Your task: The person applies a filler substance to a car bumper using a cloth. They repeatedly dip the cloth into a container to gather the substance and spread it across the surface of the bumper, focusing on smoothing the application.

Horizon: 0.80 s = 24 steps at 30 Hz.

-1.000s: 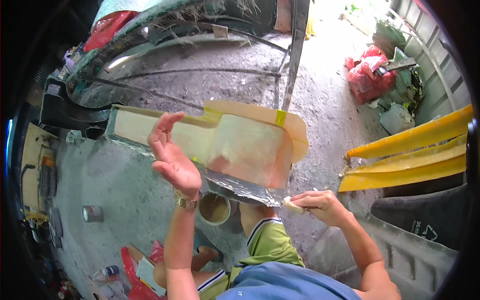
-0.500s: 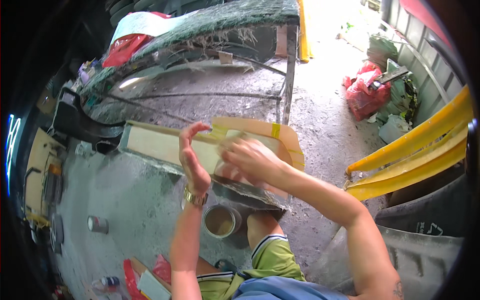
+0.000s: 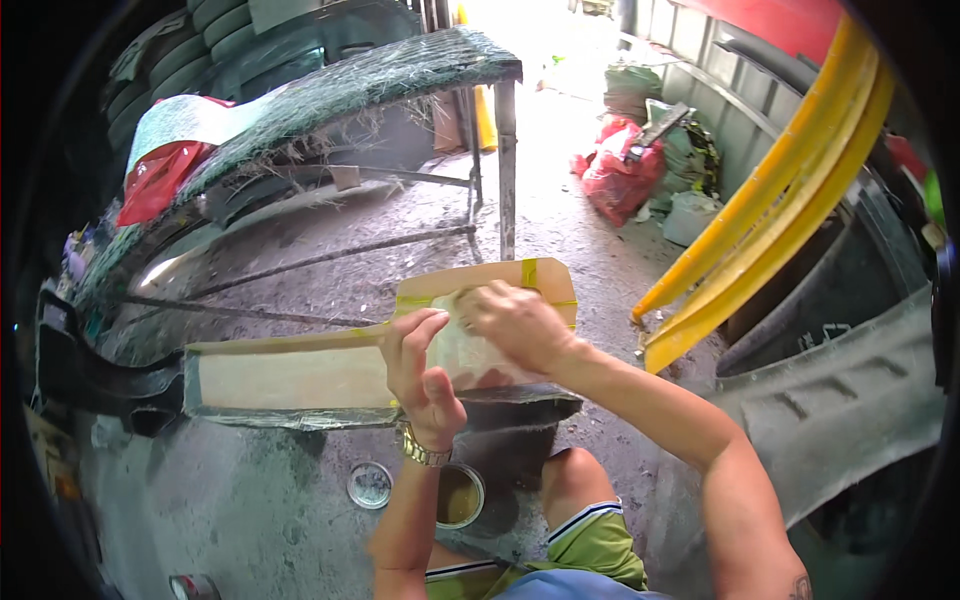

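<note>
A long, shallow cream-coloured panel [image 3: 290, 380] with a grey rough edge lies across in front of me. At its right end is a wider section with a raised tan back edge [image 3: 460, 279] and strips of yellow tape [image 3: 529, 272]. My right hand [image 3: 515, 325] is over this wider section, fingers bent down toward the surface; whatever they grip is hidden beneath them. My left hand [image 3: 422, 375], with a gold watch at the wrist, stands upright over the panel's middle. Its fingers are loosely bent and apart, and nothing shows in them.
An open can [image 3: 460, 497] and a round lid [image 3: 370, 485] are on the floor by my left wrist. Behind stands a frame topped with shaggy green fibre [image 3: 380, 75]. Yellow curved parts [image 3: 760, 200] and a grey panel [image 3: 830, 400] are at right; bags [image 3: 622, 170] lie beyond.
The whole view has shifted, so the panel and can sit lower and the yellow parts farther left. My left hand stays upright; my right hand remains over the panel's wider section.
</note>
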Available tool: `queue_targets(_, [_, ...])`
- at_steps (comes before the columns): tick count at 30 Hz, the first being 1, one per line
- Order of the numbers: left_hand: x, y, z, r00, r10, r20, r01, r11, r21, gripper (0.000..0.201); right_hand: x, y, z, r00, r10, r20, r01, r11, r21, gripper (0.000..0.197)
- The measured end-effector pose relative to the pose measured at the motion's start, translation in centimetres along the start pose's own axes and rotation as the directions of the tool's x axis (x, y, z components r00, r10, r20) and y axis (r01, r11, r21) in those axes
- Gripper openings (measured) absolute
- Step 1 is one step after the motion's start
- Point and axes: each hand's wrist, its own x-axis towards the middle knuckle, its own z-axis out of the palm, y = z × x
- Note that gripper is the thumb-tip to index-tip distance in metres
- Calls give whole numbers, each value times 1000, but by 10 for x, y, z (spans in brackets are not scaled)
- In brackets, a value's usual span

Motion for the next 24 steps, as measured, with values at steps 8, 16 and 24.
queue_targets(8, [5,3,2,999,-43,7,44,989,-145,60,17,-21,-6,989,39,142,-61,987,147,26])
queue_targets(16, [1,0,-2,985,-159,61,168,969,-180,67,-26,24,-21,993,62,-97,-31,957,289,25])
queue_targets(24, [-7,5,2,988,-109,107,123,982,-140,71,-122,29,46,659,752,-11,-497,446,745,21])
